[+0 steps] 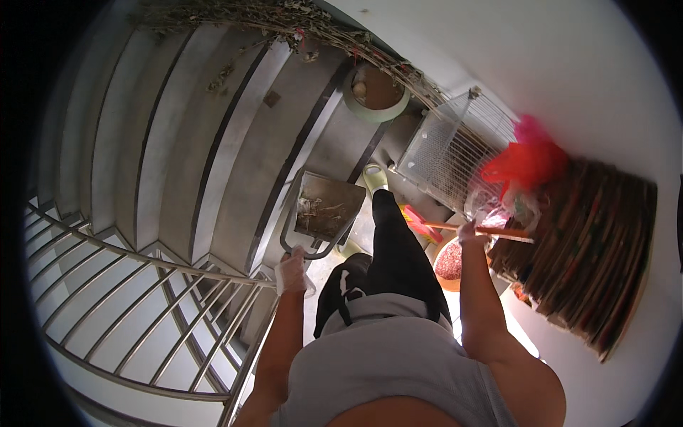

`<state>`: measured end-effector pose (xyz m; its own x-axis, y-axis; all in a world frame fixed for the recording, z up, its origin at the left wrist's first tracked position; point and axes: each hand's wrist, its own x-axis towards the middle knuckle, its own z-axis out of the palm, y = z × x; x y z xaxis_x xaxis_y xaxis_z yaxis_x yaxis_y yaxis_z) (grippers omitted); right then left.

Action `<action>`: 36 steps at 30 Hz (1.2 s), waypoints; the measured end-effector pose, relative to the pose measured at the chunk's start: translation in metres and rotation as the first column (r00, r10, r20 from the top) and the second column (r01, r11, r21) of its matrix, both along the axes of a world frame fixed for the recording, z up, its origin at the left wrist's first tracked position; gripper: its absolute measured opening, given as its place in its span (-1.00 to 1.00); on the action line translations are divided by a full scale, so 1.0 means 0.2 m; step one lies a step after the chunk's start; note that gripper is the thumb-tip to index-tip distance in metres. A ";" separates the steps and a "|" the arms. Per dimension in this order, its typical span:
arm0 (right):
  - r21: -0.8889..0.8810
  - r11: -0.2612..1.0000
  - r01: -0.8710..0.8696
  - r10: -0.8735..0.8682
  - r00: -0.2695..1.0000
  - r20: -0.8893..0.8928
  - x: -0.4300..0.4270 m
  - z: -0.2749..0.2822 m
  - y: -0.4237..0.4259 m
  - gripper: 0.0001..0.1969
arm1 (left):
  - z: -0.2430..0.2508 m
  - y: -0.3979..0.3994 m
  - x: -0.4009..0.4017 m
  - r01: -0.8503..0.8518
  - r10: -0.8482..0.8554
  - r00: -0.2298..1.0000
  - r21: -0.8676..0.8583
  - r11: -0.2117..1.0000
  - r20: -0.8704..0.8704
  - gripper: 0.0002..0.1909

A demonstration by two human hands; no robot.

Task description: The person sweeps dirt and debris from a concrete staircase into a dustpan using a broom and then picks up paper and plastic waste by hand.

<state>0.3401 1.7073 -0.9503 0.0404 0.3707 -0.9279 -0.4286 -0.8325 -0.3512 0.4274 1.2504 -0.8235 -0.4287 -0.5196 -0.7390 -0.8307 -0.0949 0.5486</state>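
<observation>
My left hand (293, 270), in a thin clear plastic glove, is closed on the grey handle (290, 232) of a dustpan-like scoop. The scoop's square pan (330, 207) bears pale smears and lies before the stair steps. My right hand (471, 233), gloved too, grips the orange stick of a brush or small broom (421, 223) with a pink and yellow head. That head is near my right leg, above an orange tub (448, 261) of reddish granular stuff. Whether the head touches the floor I cannot tell.
Stairs (229, 144) rise to the left beside a metal railing (133, 261). Dried plant stalks (320, 32) lie along the wall. A round green-rimmed pot (376, 115), a wire cage (448, 155), a red plastic bag (528, 163) and stacked flattened cardboard (587, 251) stand ahead and to the right.
</observation>
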 end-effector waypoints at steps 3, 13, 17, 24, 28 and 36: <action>-0.284 0.811 -0.511 0.384 0.833 -0.399 0.16 -0.03 0.02 -0.40 | -0.09 0.02 -0.09 -0.172 0.175 0.982 0.050 0.984 -0.065 -0.74; 0.332 -0.756 -0.564 0.641 -0.538 0.547 -1.17 0.07 -1.17 -0.78 | 0.09 0.22 -0.47 -0.336 0.336 0.942 -0.016 0.942 -0.003 -0.76; 0.248 -0.922 -0.296 0.364 -0.446 0.818 -1.65 -0.34 -1.30 -0.81 | 0.18 0.25 -0.60 -0.349 0.354 0.933 -0.074 0.934 0.068 -0.78; -0.312 -0.937 0.157 -0.348 -0.491 0.799 -2.00 -0.59 -1.52 -0.74 | 0.12 0.26 -0.63 -0.329 0.330 0.943 -0.037 0.944 0.042 -0.73; -0.526 -0.708 0.471 -0.669 -0.211 0.713 -2.05 -0.79 -1.51 -0.68 | 0.15 0.23 -0.66 -0.283 0.284 0.959 0.015 0.959 -0.023 -0.77; -0.434 -0.845 0.313 -0.500 -0.171 0.849 -2.06 -0.86 -1.43 -0.68 | 0.17 0.24 -0.74 -0.314 0.311 0.948 0.026 0.949 0.073 -0.81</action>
